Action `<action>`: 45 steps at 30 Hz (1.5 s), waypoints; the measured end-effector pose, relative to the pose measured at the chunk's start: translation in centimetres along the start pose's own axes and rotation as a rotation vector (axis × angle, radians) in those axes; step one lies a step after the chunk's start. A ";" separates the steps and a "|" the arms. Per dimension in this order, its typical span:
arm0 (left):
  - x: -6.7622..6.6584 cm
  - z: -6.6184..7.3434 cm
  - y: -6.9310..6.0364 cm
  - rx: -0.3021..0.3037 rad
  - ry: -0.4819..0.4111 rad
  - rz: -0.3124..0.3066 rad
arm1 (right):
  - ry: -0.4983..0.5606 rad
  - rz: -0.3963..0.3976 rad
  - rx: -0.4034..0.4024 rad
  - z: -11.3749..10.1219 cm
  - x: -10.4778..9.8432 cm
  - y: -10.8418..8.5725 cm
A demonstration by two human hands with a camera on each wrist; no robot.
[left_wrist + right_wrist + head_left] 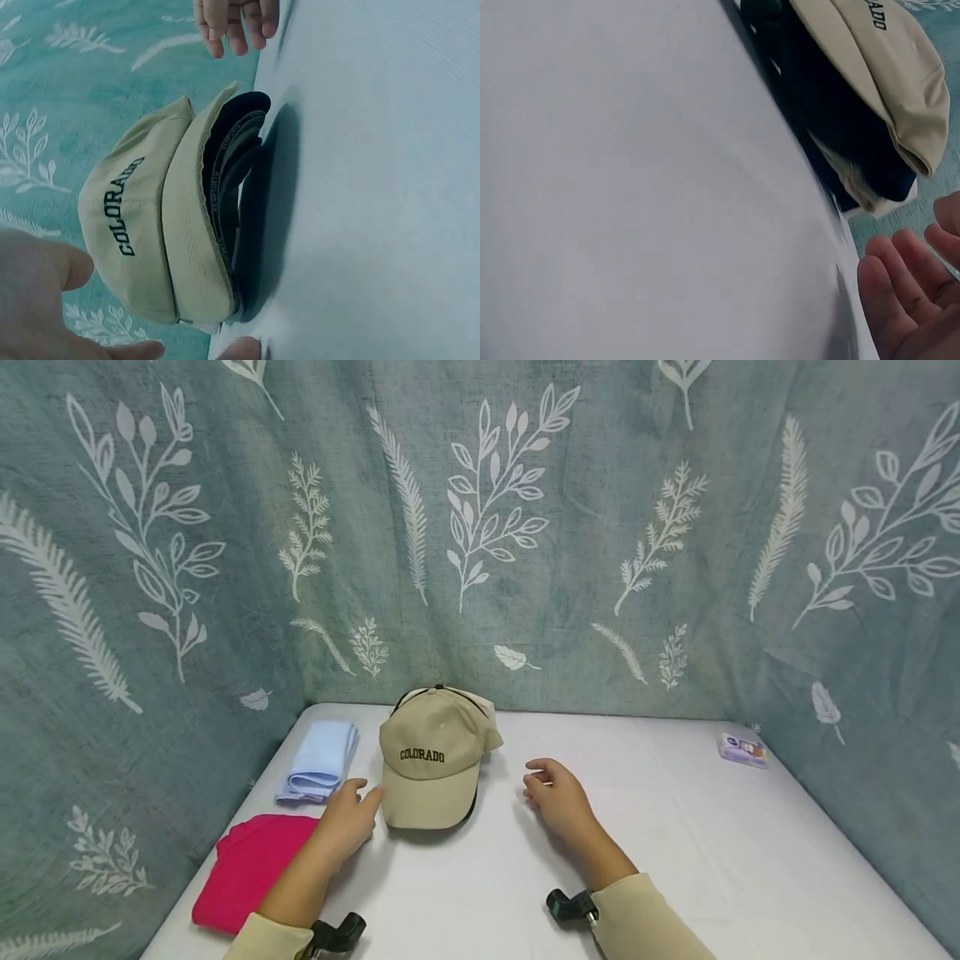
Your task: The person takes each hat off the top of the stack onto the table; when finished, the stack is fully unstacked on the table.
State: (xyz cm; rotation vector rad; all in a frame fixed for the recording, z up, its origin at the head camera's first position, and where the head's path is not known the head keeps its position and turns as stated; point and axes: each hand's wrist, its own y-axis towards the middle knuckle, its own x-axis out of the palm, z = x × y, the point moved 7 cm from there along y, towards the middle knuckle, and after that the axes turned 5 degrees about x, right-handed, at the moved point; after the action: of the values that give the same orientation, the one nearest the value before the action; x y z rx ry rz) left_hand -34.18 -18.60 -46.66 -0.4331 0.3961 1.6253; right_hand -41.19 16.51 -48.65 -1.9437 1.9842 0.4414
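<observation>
A beige cap (pixel 431 752) lettered COLORADO rests on the white table, brim toward me. Dark brims and bands (pixel 238 142) show beneath its brim in the left wrist view, as if more caps are nested under it; how many is unclear. Beside the cap's left edge is my left hand (pixel 348 822), thumb and fingers spread apart; whether it touches the brim is hard to tell. My right hand (pixel 558 797) hovers right of the cap, apart from it, fingers loosely bent and holding nothing. In the right wrist view, those fingers (pixel 877 285) appear below the cap's side (pixel 904 82).
A folded light blue cloth (pixel 322 760) lies left of the cap. Nearer me, a folded bright pink cloth (pixel 251 868) lies partly behind my left forearm. A small purple and white packet (pixel 742 750) sits at the far right. Leaf-patterned curtains (pixel 540 568) border the table (pixel 675 827).
</observation>
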 end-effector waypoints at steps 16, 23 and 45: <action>2.7 -2.6 -0.5 -0.179 -0.531 -0.048 | 0.375 0.074 0.027 -1.8 4.6 0.7; 3.1 -3.0 -0.1 -0.142 -0.549 -0.041 | 0.523 0.135 0.046 -2.8 6.4 0.6; 3.5 -3.2 -0.3 -0.081 -0.596 -0.034 | 0.780 -0.090 0.062 -3.2 8.5 -0.5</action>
State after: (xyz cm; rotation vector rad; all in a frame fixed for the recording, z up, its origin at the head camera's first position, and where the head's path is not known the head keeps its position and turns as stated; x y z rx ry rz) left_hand -33.99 -17.10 -51.18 -0.0021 -0.1255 1.6528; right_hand -40.92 7.47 -49.54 -2.3746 2.2604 -0.4789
